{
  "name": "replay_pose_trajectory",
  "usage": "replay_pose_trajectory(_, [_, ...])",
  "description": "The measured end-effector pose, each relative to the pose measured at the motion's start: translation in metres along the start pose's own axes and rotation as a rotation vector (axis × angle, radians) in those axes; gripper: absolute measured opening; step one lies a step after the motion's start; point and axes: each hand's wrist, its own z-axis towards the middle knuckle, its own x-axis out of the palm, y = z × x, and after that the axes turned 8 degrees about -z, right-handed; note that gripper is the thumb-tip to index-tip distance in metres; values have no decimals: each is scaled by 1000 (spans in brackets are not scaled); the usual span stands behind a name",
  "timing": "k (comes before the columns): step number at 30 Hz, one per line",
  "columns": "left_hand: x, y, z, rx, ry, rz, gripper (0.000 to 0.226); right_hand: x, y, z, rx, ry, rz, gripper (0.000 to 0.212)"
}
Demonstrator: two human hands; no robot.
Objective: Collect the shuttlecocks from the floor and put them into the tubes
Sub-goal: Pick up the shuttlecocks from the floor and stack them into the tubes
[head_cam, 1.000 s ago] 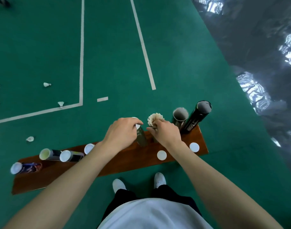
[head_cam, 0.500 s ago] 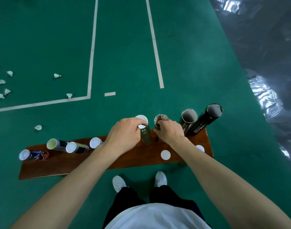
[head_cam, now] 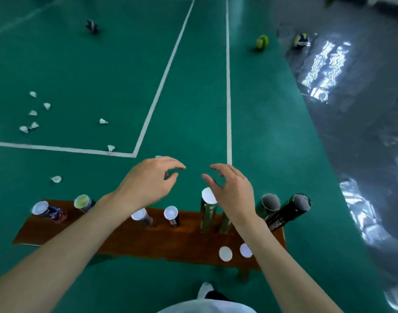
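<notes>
Green court floor (head_cam: 193, 98) stretches beyond the wooden surface (head_cam: 116, 240), where tubes (head_cam: 208, 211) stand upright. Both hands hover apart above it, fingers loosely curled, holding nothing. Loose shuttlecocks (head_cam: 33, 126) lie scattered far left; the left hand (head_cam: 148, 184) is nearer them than the right hand (head_cam: 232, 190).
</notes>
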Motion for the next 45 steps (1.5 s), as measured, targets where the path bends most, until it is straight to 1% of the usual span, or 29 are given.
replay_pose_trajectory(3, [-56,33,-51,-74,-154,36,33,-1,93,16,-165,-54,196,46])
replay_pose_trajectory(5, [-97,59,-104,-147,-263,60,32,8,162,13,-284,-14,335,48])
replay_pose_trajectory(6, [-121,75,-144,-201,-331,65,31,17,206,4,-345,35,407,48])
replay_pose_trajectory(8, [-155,96,-210,-293,-424,65,29,31,272,-19,-424,135,534,47])
replay_pose_trajectory(10, [-188,116,-300,-435,-538,82,30,52,350,-58,-518,259,667,50])
replay_pose_trajectory(11, [-206,124,-358,-515,-602,97,31,64,398,-88,-562,336,731,51])
replay_pose_trajectory(13, [-225,132,-438,-624,-674,118,32,82,460,-134,-624,441,820,50])
replay_pose_trajectory(16, [-246,132,-589,-834,-795,189,32,112,568,-231,-759,586,956,51])
replay_pose_trajectory(19, [-254,112,-711,-1023,-941,201,31,131,648,-325,-852,759,1057,47])
replay_pose_trajectory(22, [-254,84,-820,-1171,-1113,213,30,139,714,-415,-930,957,1125,47])
replay_pose_trajectory(25, [-245,64,-900,-1317,-1248,219,33,150,755,-484,-978,1118,1186,48])
replay_pose_trajectory(28, [-233,53,-961,-1436,-1356,228,33,164,789,-541,-934,1311,1207,60])
replay_pose_trajectory(30, [-226,54,-995,-1521,-1433,219,31,175,817,-576,-971,1399,1165,65])
replay_pose_trajectory(32, [-224,61,-1027,-1580,-1477,229,30,187,851,-608,-1025,1456,1129,66])
replay_pose_trajectory(33, [-224,66,-1040,-1608,-1470,240,31,192,866,-620,-1049,1474,1123,65])
replay_pose_trajectory(35, [-231,83,-1072,-1663,-1475,256,31,209,904,-647,-1091,1514,1117,57])
replay_pose_trajectory(37, [-246,107,-1106,-1724,-1467,286,30,231,946,-672,-1092,1562,1128,53])
replay_pose_trajectory(41, [-298,158,-1169,-1802,-1444,300,31,270,1041,-718,-1080,1670,1157,56])
replay_pose_trajectory(43, [-319,177,-1195,-1849,-1408,313,30,284,1084,-742,-1121,1707,1164,59])
replay_pose_trajectory(45, [-338,195,-1226,-1894,-1418,315,28,296,1128,-771,-1173,1743,1155,60])
